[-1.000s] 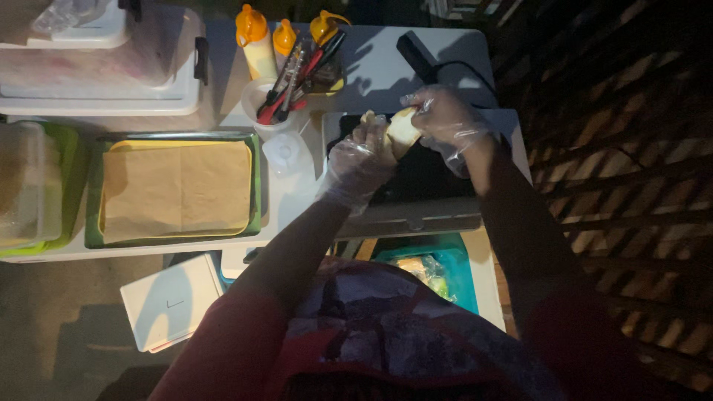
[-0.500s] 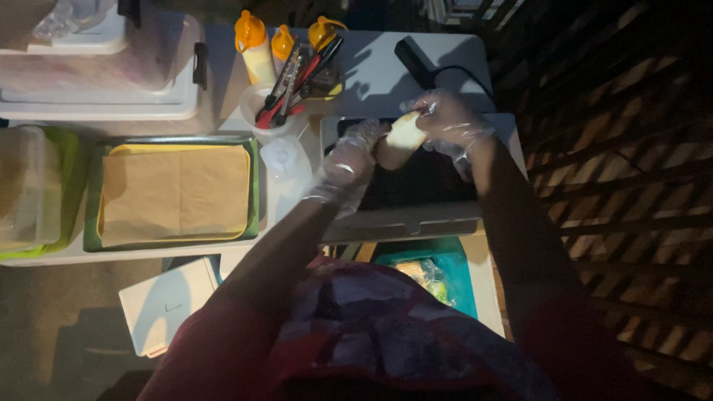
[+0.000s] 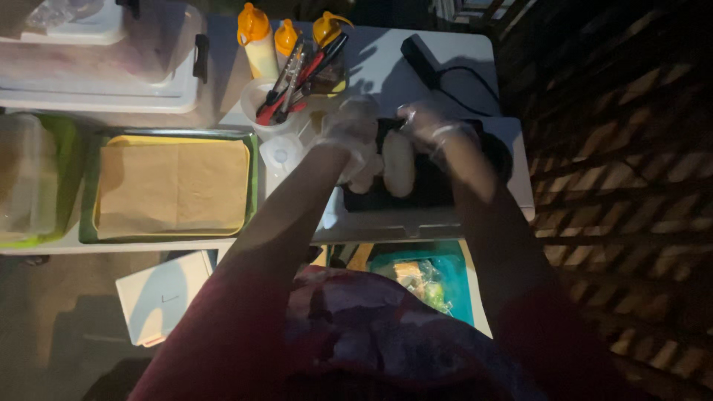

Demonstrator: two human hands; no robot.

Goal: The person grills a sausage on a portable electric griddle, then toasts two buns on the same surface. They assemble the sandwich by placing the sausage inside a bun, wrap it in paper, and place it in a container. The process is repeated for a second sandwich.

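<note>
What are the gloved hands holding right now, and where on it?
A pale, oblong piece of dough over the dark griddle. The right hand touches its top end, the left hand its left side; the exact grip is blurred.

Paper-lined tray [image 3: 89,186] left of griddle [image 3: 438,189], squeeze bottles [image 3: 286,41] and utensil cup [image 3: 269,111] behind.

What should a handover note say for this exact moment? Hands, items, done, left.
Left hand: gloved, over the dark cooking surface, touching pale dough pieces; grip unclear from blur.
Right hand: gloved, at the top end of the pale oblong dough piece, which lies on the surface.
Nearby: tub of tongs, orange-capped squeeze bottles, paper-lined tray to the left, bare.
Done: dough is on the surface.
Left: hands not yet off the dough; nothing on the tray.
</note>
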